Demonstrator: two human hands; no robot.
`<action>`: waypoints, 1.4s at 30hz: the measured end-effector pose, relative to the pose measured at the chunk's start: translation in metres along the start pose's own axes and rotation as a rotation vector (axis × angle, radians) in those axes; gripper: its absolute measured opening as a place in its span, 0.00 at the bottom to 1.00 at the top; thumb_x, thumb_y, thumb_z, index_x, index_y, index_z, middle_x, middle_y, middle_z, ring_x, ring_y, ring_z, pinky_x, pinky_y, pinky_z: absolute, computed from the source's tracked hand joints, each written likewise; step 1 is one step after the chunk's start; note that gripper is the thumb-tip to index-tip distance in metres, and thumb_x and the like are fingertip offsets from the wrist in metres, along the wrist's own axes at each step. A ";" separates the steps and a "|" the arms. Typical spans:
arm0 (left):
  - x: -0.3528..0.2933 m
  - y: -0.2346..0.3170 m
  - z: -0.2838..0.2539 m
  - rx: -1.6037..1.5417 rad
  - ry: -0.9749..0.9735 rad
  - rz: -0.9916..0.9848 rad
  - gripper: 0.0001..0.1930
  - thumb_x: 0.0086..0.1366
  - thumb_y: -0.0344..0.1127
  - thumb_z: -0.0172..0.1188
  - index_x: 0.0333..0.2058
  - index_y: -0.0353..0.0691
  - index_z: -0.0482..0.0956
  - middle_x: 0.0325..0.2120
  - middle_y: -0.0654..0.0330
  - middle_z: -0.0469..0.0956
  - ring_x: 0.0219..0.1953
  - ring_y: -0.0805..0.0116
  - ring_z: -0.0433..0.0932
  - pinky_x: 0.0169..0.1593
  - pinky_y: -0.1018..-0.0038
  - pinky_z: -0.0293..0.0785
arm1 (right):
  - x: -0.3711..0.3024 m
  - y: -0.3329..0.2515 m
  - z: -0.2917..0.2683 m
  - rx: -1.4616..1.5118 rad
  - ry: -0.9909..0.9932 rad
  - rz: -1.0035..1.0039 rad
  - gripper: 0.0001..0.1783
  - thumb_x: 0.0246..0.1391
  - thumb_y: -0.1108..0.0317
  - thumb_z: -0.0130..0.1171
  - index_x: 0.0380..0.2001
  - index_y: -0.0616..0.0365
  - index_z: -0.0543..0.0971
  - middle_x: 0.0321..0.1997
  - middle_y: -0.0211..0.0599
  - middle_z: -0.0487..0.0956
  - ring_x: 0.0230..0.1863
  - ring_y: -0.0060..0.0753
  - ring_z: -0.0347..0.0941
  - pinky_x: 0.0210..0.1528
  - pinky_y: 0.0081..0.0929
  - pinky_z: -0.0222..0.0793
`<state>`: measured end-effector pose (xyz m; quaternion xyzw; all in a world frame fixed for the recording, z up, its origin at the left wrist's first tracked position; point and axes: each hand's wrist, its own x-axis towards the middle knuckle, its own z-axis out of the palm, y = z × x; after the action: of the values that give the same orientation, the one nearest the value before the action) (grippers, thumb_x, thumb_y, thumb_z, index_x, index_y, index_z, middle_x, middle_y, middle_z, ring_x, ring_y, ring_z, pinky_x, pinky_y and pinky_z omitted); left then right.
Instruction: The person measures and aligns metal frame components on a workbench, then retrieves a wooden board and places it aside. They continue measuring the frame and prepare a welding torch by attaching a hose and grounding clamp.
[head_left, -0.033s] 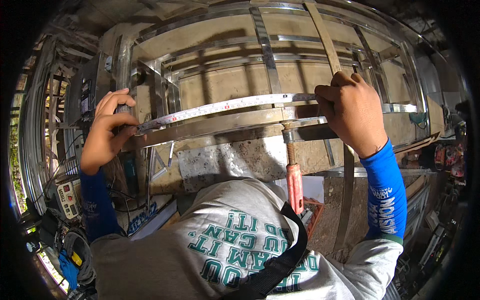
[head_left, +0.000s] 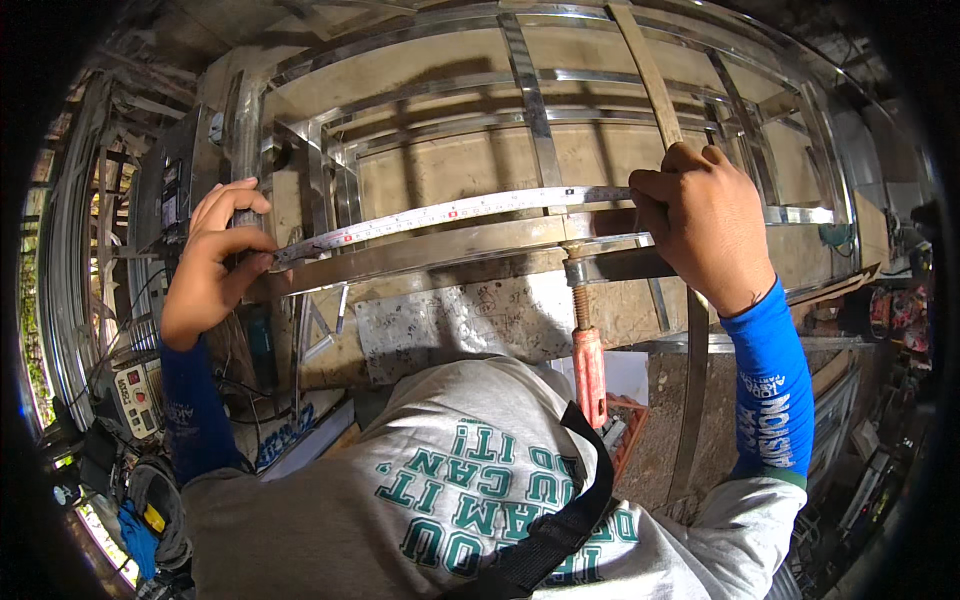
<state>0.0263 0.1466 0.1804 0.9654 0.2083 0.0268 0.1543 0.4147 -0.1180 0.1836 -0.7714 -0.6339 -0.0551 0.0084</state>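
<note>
A white tape measure blade (head_left: 490, 205) stretches between my hands, slightly bowed, above a shiny metal bar (head_left: 430, 250). At its left end, my left hand (head_left: 208, 275) pinches it between thumb and forefinger, with the other fingers curled. My right hand (head_left: 710, 235) is closed on the blade's right end; whether the tape's case is inside the fist is hidden. Below the right hand, a clamp with a worn red handle (head_left: 590, 375) is fixed at the bar, its threaded screw showing. The bar lies along the near side of a metal frame (head_left: 530, 100).
A wooden strip (head_left: 648, 80) crosses the frame beyond my right hand. A marked-up pale sheet (head_left: 460, 325) lies below the bar. A control box with knobs (head_left: 137, 400) stands at left, near cables (head_left: 165, 510). An orange-red tray (head_left: 628, 425) sits below the clamp.
</note>
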 end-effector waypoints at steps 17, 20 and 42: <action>0.114 0.131 0.056 -0.910 0.342 0.053 0.28 0.71 0.28 0.62 0.67 0.36 0.66 0.50 0.55 0.79 0.48 0.74 0.77 0.54 0.77 0.74 | -0.109 0.271 -0.051 0.106 0.156 0.337 0.15 0.59 0.64 0.68 0.45 0.62 0.85 0.39 0.46 0.83 0.41 0.41 0.81 0.46 0.33 0.75; 0.120 0.145 0.090 -1.069 0.112 -0.192 0.34 0.69 0.29 0.64 0.69 0.35 0.59 0.47 0.53 0.80 0.44 0.73 0.78 0.45 0.77 0.77 | -0.156 0.343 -0.030 0.191 0.096 0.456 0.17 0.60 0.62 0.67 0.46 0.63 0.85 0.41 0.49 0.83 0.43 0.43 0.82 0.49 0.35 0.74; 0.164 0.175 0.092 -0.342 0.456 0.089 0.15 0.63 0.33 0.66 0.49 0.43 0.85 0.56 0.55 0.76 0.60 0.54 0.72 0.64 0.62 0.68 | -0.144 0.345 -0.041 0.107 0.002 0.455 0.12 0.55 0.67 0.67 0.40 0.62 0.87 0.35 0.51 0.86 0.37 0.40 0.84 0.45 0.33 0.76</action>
<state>0.2557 0.0363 0.1448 0.9027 0.1874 0.2845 0.2628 0.7224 -0.3299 0.2300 -0.8928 -0.4458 -0.0190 0.0619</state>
